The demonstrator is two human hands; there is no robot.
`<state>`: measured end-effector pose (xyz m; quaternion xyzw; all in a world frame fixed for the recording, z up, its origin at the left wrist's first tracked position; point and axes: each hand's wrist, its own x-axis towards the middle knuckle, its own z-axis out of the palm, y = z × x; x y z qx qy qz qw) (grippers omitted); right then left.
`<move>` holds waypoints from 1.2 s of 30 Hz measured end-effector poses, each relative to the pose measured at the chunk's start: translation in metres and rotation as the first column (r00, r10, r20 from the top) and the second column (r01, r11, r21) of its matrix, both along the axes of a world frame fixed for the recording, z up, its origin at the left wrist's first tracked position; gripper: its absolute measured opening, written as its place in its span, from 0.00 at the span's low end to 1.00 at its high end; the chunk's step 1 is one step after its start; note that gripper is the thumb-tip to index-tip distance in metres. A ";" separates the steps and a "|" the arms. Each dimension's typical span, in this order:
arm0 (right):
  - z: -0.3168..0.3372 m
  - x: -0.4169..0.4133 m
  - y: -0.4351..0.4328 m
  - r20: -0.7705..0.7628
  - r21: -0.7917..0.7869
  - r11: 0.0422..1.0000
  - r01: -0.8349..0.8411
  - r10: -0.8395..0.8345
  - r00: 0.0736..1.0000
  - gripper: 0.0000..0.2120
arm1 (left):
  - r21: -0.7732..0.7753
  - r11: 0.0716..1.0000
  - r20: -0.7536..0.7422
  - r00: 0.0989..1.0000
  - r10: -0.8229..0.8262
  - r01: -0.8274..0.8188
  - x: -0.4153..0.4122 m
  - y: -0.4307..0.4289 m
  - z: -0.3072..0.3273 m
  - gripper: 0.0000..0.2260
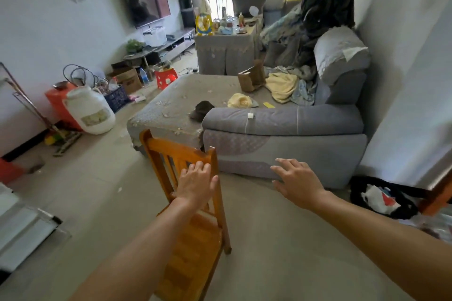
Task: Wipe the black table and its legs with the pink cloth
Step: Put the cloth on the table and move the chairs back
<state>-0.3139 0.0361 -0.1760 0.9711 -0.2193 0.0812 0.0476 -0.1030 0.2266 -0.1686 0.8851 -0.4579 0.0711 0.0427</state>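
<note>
Fingers (197, 166) of left hand (195, 183) near chair (200, 239) back.

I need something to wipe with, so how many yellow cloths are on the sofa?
2. A rolled yellow cloth lies mid-seat on the sofa; a crumpled yellow cloth lies farther back, beside the brown bag. The clothes pile may hide more.

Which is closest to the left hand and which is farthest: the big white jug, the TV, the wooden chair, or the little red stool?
From the left hand, in the head view:
1. Wooden chair, right under the hand.
2. Big white jug, on the floor off to the left.
3. Little red stool, farther back on the floor.
4. TV, up on the far left wall.
</note>
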 end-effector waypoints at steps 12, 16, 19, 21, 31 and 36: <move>0.024 0.276 -0.119 0.064 0.064 0.860 -0.506 0.503 0.862 0.20 | -0.054 0.881 -0.068 0.882 0.466 -0.470 0.154 -0.056 -0.014 0.16; 0.015 0.366 -0.112 0.043 0.088 0.778 -0.622 0.621 0.783 0.20 | -0.062 0.813 -0.091 0.814 0.573 -0.579 0.198 -0.052 -0.031 0.16; 0.012 0.417 -0.107 0.016 0.122 0.705 -0.699 0.702 0.712 0.21 | -0.030 0.771 -0.135 0.767 0.627 -0.636 0.220 -0.056 -0.037 0.17; 0.012 0.445 -0.106 0.008 0.127 0.661 -0.740 0.745 0.667 0.21 | -0.038 0.748 -0.179 0.741 0.647 -0.663 0.228 -0.060 -0.038 0.16; 0.007 0.566 -0.067 -0.036 0.175 0.316 -0.932 0.948 0.315 0.21 | 0.074 0.517 -0.170 0.501 0.849 -0.852 0.240 -0.060 -0.042 0.16; -0.004 0.603 -0.047 -0.042 0.195 -0.001 -0.981 0.999 -0.009 0.20 | 0.176 0.224 -0.168 0.195 0.966 -0.959 0.233 -0.082 -0.040 0.18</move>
